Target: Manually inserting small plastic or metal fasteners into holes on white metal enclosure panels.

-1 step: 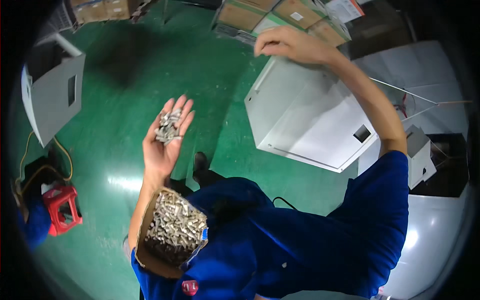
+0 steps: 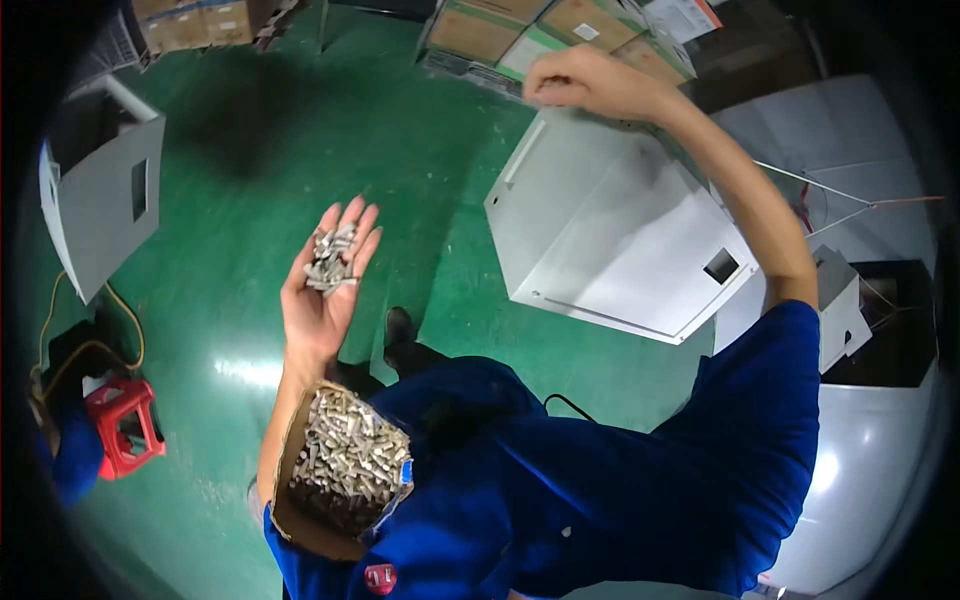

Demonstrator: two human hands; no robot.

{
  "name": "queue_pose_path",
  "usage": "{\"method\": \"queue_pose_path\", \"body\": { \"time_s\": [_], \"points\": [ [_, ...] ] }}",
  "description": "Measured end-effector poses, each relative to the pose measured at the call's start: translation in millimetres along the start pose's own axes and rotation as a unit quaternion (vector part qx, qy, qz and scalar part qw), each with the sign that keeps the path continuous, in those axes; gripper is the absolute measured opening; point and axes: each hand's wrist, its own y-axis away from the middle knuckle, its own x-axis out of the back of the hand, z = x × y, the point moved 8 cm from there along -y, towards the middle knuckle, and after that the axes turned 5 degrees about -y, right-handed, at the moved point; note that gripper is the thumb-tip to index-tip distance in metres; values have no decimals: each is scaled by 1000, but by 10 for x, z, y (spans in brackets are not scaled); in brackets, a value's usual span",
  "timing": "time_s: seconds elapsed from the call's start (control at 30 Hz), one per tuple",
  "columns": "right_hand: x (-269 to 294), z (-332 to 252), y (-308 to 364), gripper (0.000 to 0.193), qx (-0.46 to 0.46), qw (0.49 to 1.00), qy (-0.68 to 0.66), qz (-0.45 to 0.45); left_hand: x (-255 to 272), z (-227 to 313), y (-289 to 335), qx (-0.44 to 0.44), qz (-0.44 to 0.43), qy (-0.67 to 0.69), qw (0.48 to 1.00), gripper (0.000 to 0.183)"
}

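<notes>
My left hand lies palm up with its fingers stretched out, bearing a small heap of short grey cylindrical pieces. Against my left forearm and chest rests an open cardboard box filled with many more such pieces. My right hand is at the far top edge of a white sheet-metal cabinet, its fingers curled together in a pinch. What sits between those fingertips is too small to make out. The cabinet has a small square cut-out and a long slot along its near edge.
A similar white cabinet stands at the left above a yellow cable. Below it is a red plastic stool beside another person's blue clothing. Cartons are stacked at the back. More white metal parts lie at the right.
My right hand has shifted slightly to the right along the cabinet's far edge. My left hand, with the grey pieces, stays nearly in place.
</notes>
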Motion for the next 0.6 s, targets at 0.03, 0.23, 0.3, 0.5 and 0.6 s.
{"method": "queue_pose_path", "body": {
  "time_s": [0.03, 0.23, 0.3, 0.5, 0.6],
  "points": [
    [100, 103, 127, 9, -47, 998, 47, -11, -28, -14, -8, 5, -3, 3, 1000, 45],
    [345, 397, 535, 11, -118, 987, 109, -15, 60, 31, -10, 9, 37, 5, 999, 42],
    [301, 386, 613, 12, -156, 979, 124, -37, 47, 41, -4, 11, 41, 6, 999, 41],
    [105, 330, 668, 21, -184, 935, 238, -189, 8, 8, 52, 28, 24, 15, 999, 41],
    [70, 313, 740, 15, -231, 898, 297, -228, 55, -29, 73, 28, 33, 6, 999, 41]
  ]
}}
